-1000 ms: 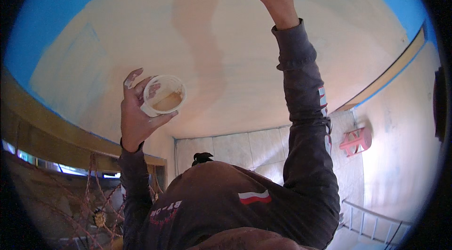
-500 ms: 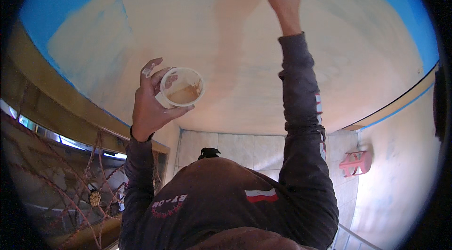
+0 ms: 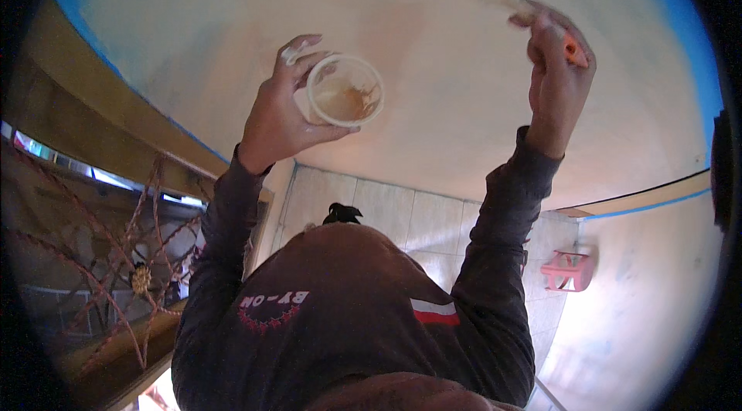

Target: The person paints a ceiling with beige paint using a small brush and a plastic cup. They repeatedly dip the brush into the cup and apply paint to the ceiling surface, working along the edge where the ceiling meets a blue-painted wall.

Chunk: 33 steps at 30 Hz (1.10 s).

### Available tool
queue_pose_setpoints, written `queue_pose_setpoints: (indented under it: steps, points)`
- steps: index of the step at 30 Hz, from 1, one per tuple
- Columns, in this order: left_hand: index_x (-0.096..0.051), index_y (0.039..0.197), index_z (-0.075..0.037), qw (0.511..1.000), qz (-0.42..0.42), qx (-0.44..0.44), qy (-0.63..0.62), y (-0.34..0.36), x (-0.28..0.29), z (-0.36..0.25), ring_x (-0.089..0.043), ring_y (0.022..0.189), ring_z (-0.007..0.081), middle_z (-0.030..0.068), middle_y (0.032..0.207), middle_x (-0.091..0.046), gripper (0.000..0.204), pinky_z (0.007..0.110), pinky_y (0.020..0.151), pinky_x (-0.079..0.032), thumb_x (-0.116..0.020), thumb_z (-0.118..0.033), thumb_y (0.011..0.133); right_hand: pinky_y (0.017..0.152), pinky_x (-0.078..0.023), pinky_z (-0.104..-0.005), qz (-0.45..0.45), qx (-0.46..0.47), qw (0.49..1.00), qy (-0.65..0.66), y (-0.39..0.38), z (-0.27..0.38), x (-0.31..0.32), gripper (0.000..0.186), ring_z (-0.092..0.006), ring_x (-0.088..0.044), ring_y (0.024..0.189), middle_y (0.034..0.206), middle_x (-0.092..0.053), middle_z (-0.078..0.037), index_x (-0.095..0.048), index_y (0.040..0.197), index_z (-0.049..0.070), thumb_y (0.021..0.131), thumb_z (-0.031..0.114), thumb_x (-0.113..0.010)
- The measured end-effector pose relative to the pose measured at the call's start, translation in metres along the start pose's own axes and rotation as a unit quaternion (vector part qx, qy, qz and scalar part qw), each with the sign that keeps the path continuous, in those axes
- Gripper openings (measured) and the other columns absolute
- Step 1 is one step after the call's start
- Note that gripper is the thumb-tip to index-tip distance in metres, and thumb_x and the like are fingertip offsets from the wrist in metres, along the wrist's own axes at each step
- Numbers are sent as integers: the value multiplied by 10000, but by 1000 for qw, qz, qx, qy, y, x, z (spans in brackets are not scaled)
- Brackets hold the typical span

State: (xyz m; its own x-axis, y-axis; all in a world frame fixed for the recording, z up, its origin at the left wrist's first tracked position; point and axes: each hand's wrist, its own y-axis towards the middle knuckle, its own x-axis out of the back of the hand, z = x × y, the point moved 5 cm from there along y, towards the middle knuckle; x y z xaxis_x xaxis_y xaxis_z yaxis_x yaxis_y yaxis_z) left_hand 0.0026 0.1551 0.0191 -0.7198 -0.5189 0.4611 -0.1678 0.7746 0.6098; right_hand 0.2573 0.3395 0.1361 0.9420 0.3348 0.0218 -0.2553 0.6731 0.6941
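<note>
My left hand (image 3: 275,109), with whitish smears on its fingers, grips a translucent plastic cup (image 3: 345,92) with some beige paint inside, its open top facing the camera. At upper right, my right hand (image 3: 553,71) is closed on a paintbrush with an orange handle (image 3: 573,51). The brush head is blurred by motion against the beige-painted wall (image 3: 440,102), which has blue (image 3: 692,40) along its edges; whether it touches the wall I cannot tell.
At the left are a dark timber ledge (image 3: 93,47) and an opening with twisted brown netting (image 3: 116,241). A tiled floor (image 3: 386,202) shows beyond my body, with a small pink stool (image 3: 568,272) at right beside a pale wall (image 3: 641,272). A metal rail is at lower right.
My right hand has come down and to the right from the top edge, bringing the brush lower. The cup in my left hand has moved up and to the right in the view.
</note>
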Motion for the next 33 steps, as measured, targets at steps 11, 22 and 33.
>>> queue_pose_setpoints:
  steps: [11, 22, 33]
  points:
    - [-252, 1483, -18, 998, 24, 39, -32, -29, -37, 39, -575, 1315, 331, 192, 1471, -508, 1177, 433, 1122, -470, -1001, -231, 600, 736, -568, -360, 366, -7, 921, -135, -68, -29, -77, 177, -282, -728, 796, 865, -734, -155, -769, 999, 55, 850, 149, -754]
    - [-242, 1492, -47, 996, 73, 35, 24, -34, -51, 31, -599, 1288, 359, 192, 1394, -597, 1186, 422, 1107, -470, -1002, -270, 609, 775, -541, -482, 481, 66, 835, -260, -94, -63, -124, 178, -382, -668, 839, 869, -711, -182, -772, 979, 86, 848, 192, -717]
    - [-237, 1490, -36, 998, 21, 55, -22, -32, -49, 32, -623, 1254, 368, 244, 1359, -603, 1186, 415, 1067, -501, -997, -303, 620, 719, -554, -301, 384, -108, 914, -72, -73, -64, -87, 127, -173, -708, 772, 820, -746, -88, -755, 976, 6, 906, 87, -686]
